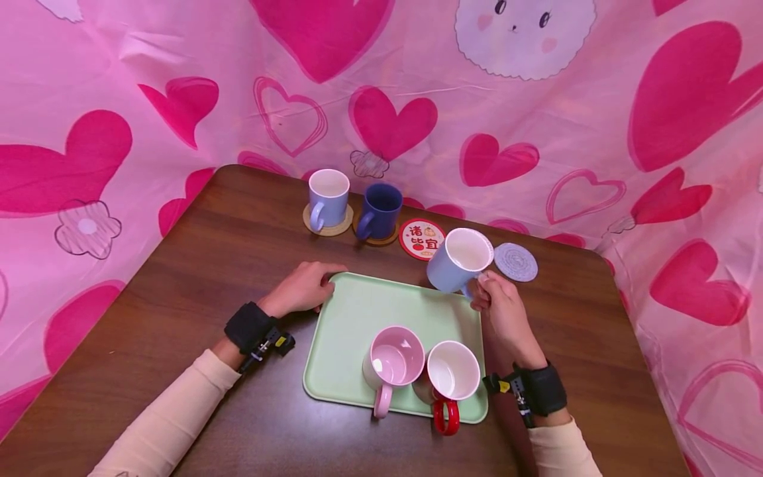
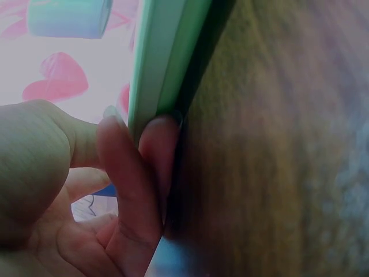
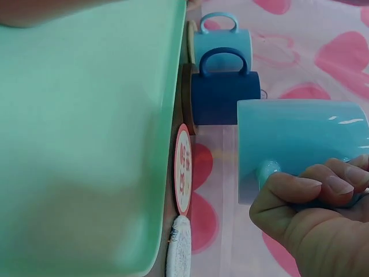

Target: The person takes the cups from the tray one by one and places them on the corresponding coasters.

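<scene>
A: What sits nearest the person?

B: The pink mug (image 1: 395,364) and the red-handled mug (image 1: 452,372), side by side at the near edge of the green tray (image 1: 352,331). Their handles poke out over that rim, which probably makes them easy to take.

A: And the left grip (image 1: 303,289)?

B: At the tray's far left corner, fingers curled around the rim. I'd guess that steadies the tray on the desk (image 1: 256,411).

A: The right grip (image 1: 501,301)?

B: Clamped on the handle of the light-blue mug (image 1: 452,266), which hangs in the air by the tray's far right corner. A handle hold likely leaves the base unobstructed.

A: What lies beyond?

B: The red coaster (image 1: 419,239) and the pale coaster (image 1: 516,262), flat and spaced, I'd judge, for one base each. Farther left, the navy mug (image 1: 384,209) and the lavender mug (image 1: 329,199) stand upright on the brown coaster (image 1: 384,240) and the tan coaster (image 1: 341,229), handles turned toward the person, presumably for convenience.

A: Behind everything?

B: A pink cloth (image 1: 220,40) printed with hearts.
</scene>
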Available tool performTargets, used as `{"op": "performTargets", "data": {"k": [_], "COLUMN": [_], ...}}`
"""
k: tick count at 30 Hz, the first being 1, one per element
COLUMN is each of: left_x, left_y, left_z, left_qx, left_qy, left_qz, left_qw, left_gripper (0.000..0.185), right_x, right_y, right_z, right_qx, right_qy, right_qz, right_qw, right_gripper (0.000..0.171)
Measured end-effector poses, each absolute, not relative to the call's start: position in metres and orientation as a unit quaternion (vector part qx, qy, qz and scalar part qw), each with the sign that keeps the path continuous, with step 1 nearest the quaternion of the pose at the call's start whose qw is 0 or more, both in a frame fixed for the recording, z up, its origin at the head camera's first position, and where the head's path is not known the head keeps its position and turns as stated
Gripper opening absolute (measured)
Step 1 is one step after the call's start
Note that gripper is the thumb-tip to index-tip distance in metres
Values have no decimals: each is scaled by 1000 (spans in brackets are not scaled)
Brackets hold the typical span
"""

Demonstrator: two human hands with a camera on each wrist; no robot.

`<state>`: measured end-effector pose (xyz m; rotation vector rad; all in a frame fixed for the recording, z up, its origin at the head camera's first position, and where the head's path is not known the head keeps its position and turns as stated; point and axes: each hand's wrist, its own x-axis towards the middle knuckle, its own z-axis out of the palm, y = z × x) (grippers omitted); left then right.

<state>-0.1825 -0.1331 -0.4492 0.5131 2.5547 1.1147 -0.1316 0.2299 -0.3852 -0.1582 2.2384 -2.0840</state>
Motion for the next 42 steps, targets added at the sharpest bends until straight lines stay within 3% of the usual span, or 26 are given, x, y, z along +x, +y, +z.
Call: {"op": "performTargets", "data": {"k": [15, 42], "left_x": [-182, -180], "left_y": [-134, -134], "left_z": [-448, -449], "left_qx": [175, 176], "left_qy": [890, 887], "left_qz": [392, 399], "left_qw": [154, 153], "left_gripper": [43, 43], "right_x": [-151, -189], "right_y": [227, 213], "right_z": [-379, -390], "right_qx": [-46, -9], "right_qy": [737, 732], "right_qz": [-672, -681], "right_qw": [60, 13], "right_gripper": [41, 36]}}
